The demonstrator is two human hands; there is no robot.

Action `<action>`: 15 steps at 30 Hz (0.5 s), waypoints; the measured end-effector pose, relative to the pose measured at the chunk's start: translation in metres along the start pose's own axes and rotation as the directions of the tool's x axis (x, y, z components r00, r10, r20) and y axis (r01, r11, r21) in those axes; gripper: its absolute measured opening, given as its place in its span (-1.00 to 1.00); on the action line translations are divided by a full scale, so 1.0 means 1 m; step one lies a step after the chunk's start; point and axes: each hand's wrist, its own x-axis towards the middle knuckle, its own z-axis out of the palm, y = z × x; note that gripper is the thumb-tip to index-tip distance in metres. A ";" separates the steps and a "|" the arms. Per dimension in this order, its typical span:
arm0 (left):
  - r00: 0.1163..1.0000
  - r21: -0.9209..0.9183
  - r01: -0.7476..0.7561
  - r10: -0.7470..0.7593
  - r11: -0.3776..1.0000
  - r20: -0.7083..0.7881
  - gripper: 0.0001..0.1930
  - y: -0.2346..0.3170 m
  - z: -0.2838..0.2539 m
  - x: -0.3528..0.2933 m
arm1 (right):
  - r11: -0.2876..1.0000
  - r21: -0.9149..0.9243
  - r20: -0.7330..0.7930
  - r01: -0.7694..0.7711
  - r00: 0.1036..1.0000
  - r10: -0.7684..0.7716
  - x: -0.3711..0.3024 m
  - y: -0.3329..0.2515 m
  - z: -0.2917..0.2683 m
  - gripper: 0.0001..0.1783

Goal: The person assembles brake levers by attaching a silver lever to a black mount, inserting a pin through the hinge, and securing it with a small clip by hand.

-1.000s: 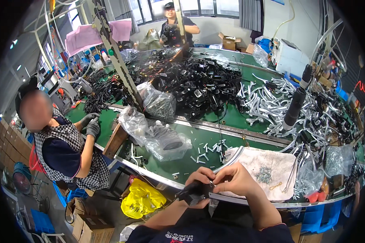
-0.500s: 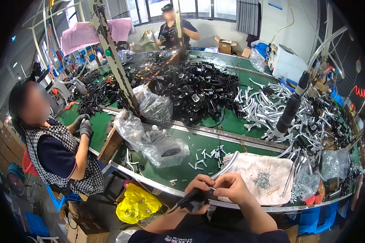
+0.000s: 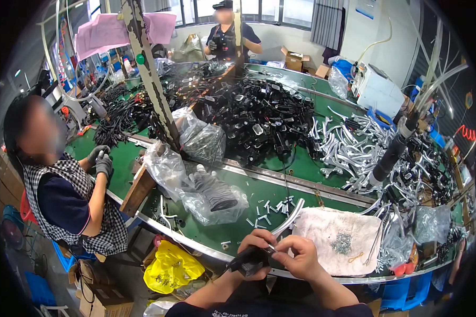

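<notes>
Near the table's front edge, my left hand (image 3: 255,241) is closed around a brake lever assembly. Its black housing (image 3: 247,260) sits in my palm, and its curved silver lever (image 3: 292,215) points up and away to the right. My right hand (image 3: 300,258) is pinched beside it, thumb and fingertip on a small silver pin-like piece (image 3: 271,248) at the housing. My fingers partly cover this piece. Just right of my hands lies a pale towel (image 3: 314,224) bearing a heap of tiny metal parts (image 3: 341,244). Loose silver pins (image 3: 267,207) are scattered beyond my left hand.
Black housings (image 3: 264,121) and silver levers (image 3: 343,142) are piled behind a metal rail (image 3: 296,182). A grey glove (image 3: 215,193) lies on plastic at left. A dark cylindrical tool (image 3: 390,158) hangs at right. One co-worker (image 3: 74,195) sits left; another (image 3: 228,39) is across the table.
My right fingertips have shifted slightly left and down against the housing, still pinched. The lever assembly has moved slightly left in my left hand. The whole view has shifted a little.
</notes>
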 end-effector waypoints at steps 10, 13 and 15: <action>0.999 -0.003 0.030 -0.030 1.000 0.023 -0.47 0.004 -0.005 0.003 | 0.968 0.248 -0.131 -0.036 0.989 0.070 -0.001 0.000 0.001 -0.89; 1.000 -0.150 0.011 -0.007 0.989 0.024 -0.48 0.004 -0.006 0.004 | 0.999 0.026 -0.210 0.018 0.978 -0.013 0.001 0.003 -0.005 -0.89; 0.997 -0.178 0.066 -0.060 0.982 0.040 -0.47 0.005 -0.008 0.002 | 0.987 -0.147 -0.178 0.063 0.980 -0.089 0.006 -0.008 -0.012 -0.89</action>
